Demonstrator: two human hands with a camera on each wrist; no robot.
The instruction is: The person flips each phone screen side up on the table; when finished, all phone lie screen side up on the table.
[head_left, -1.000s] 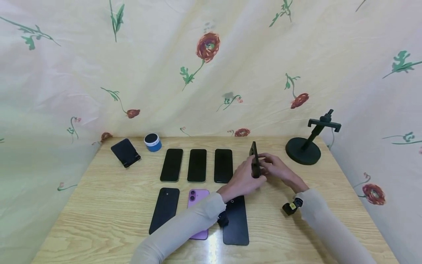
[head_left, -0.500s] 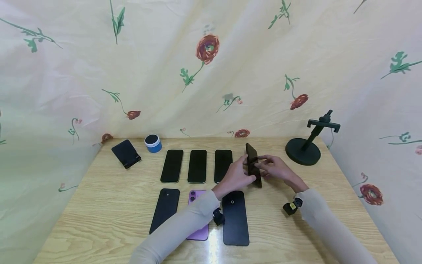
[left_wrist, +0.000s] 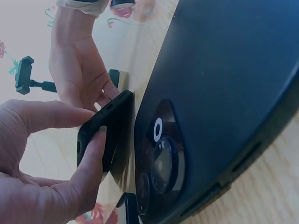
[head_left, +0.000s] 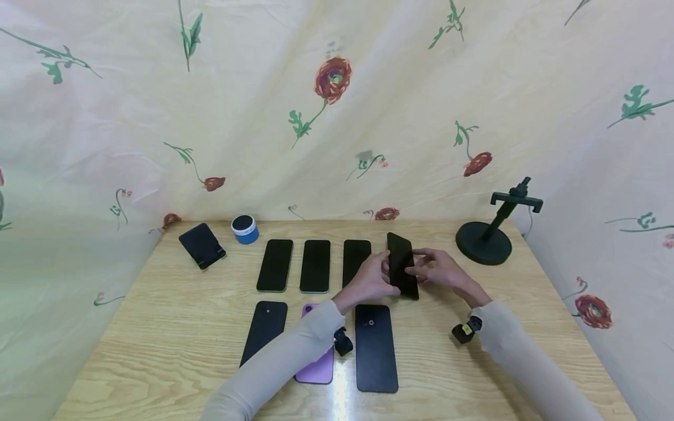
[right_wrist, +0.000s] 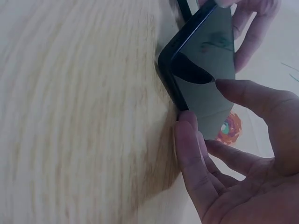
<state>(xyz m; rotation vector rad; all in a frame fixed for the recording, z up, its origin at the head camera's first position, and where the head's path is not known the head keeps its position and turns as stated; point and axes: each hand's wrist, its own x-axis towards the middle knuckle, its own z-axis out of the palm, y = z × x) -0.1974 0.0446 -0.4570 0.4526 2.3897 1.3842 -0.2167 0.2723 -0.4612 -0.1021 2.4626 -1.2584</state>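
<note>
A dark phone [head_left: 401,266] stands tilted on the wooden table, its black screen turned partly toward the head camera. The left hand [head_left: 372,278] pinches its left side; in the left wrist view that hand's thumb and finger [left_wrist: 56,154] grip the edge of the phone [left_wrist: 117,123]. On the other side the right hand [head_left: 441,270] holds the phone. The right wrist view shows the right hand [right_wrist: 252,154] with one fingertip on the glossy screen [right_wrist: 205,98] and other fingers at the edge near the tabletop.
Flat black phones [head_left: 275,265] [head_left: 315,266] lie left of the hands. Nearer are a dark phone [head_left: 265,327], a purple phone [head_left: 318,371] and a large dark phone [head_left: 376,351]. Behind stand a small black stand [head_left: 202,244], a blue-and-white jar [head_left: 245,229] and a round-based holder [head_left: 483,242].
The held phone has turned from edge-on to showing its screen and leaned back lower. The left hand has shifted left with it; the right hand has barely moved.
</note>
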